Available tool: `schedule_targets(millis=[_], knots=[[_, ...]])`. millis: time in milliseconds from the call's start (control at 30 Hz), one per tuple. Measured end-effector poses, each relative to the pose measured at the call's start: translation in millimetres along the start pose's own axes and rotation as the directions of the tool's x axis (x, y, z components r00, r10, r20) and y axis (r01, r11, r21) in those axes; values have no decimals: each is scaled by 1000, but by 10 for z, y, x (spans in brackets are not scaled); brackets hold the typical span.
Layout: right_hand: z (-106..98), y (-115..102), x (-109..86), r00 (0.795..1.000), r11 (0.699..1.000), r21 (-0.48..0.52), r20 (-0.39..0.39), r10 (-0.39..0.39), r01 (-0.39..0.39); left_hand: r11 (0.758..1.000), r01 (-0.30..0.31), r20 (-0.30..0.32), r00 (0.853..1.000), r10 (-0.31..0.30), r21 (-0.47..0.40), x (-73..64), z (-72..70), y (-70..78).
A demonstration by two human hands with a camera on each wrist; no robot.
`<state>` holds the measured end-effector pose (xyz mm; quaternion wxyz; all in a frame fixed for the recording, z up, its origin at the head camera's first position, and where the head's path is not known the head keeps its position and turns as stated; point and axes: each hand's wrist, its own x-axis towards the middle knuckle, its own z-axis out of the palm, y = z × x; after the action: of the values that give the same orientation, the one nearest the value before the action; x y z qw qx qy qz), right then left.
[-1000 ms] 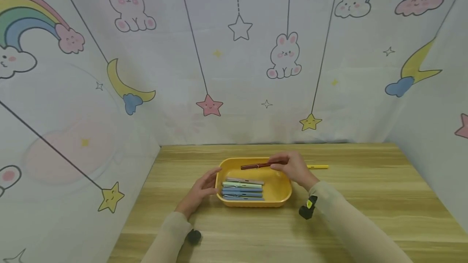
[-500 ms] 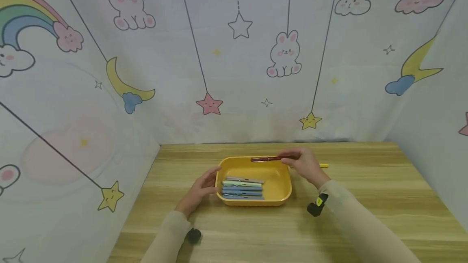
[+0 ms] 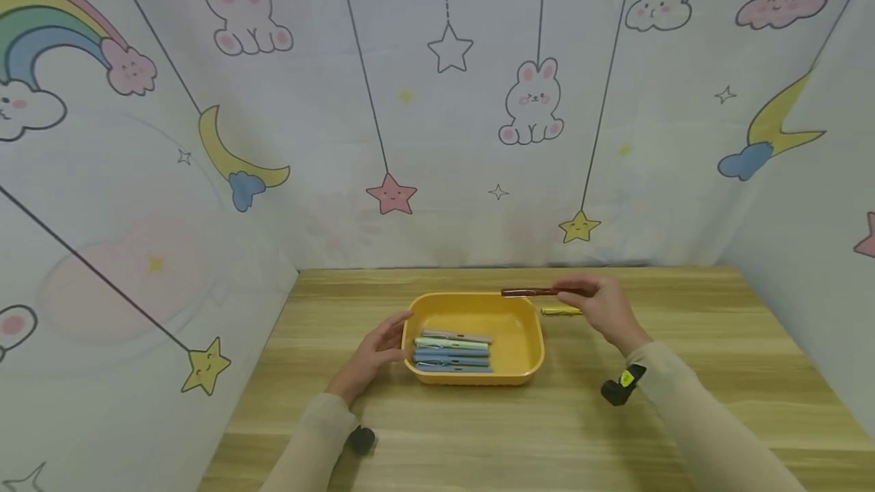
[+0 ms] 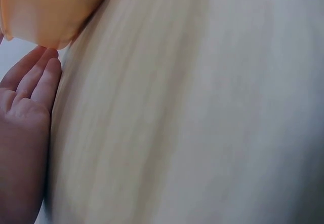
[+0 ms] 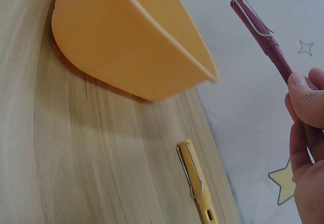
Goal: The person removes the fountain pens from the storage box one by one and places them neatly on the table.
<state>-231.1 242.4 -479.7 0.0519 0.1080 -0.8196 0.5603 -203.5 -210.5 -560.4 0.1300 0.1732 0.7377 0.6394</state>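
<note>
A dark red pen (image 3: 528,292) with a silver clip is pinched between the thumb and fingers of my right hand (image 3: 607,311), raised above the table just right of the yellow basket (image 3: 522,380). In the right wrist view the same dark red pen (image 5: 260,34) points up and away from the thumb. Below it a yellow pen (image 5: 200,183) lies on the table, partly hidden by the hand in the head view. My left hand (image 3: 372,355) touches the basket's left side with extended fingers. Several pens (image 3: 453,353), grey, pale green and blue, lie side by side in the basket.
The wooden table (image 3: 478,439) ends at a white printed curtain (image 3: 465,234) behind, with similar curtain walls at left and right. A dark wrist camera (image 3: 618,389) sits at the right cuff, another camera (image 3: 361,440) at the left.
My right hand has carried the dark red pen from over the basket to the right, past its right rim. My left hand and the pens in the basket stay where they were.
</note>
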Motion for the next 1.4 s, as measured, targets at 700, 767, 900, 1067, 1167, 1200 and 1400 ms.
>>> schedule_targets(millis=[700,767,900,1067,1167,1200,1400], knots=[[-389,348,-214,990,999,-40,-139,1,-7,1000,-13,4,1000,13,-6,9,-25,-3],[-410,367,-231,990,999,-51,-139,6,-13,1000,-5,0,1000,5,-4,13,-27,1],[-426,408,-265,991,997,-73,-134,11,-21,1000,1,-5,1000,-1,-3,17,-22,17],[-405,513,-280,992,997,-70,-129,15,-24,1000,12,-17,1000,-12,-10,5,-14,36],[-381,578,-284,992,996,-84,-126,27,-38,1000,12,-18,1000,-12,-9,2,-9,31],[-372,596,-285,991,995,-91,-127,36,-48,1000,12,-17,1000,-12,-10,0,-6,31],[-347,682,-309,993,985,-164,-112,38,-56,1000,11,-10,1000,-11,-10,-10,7,13]])
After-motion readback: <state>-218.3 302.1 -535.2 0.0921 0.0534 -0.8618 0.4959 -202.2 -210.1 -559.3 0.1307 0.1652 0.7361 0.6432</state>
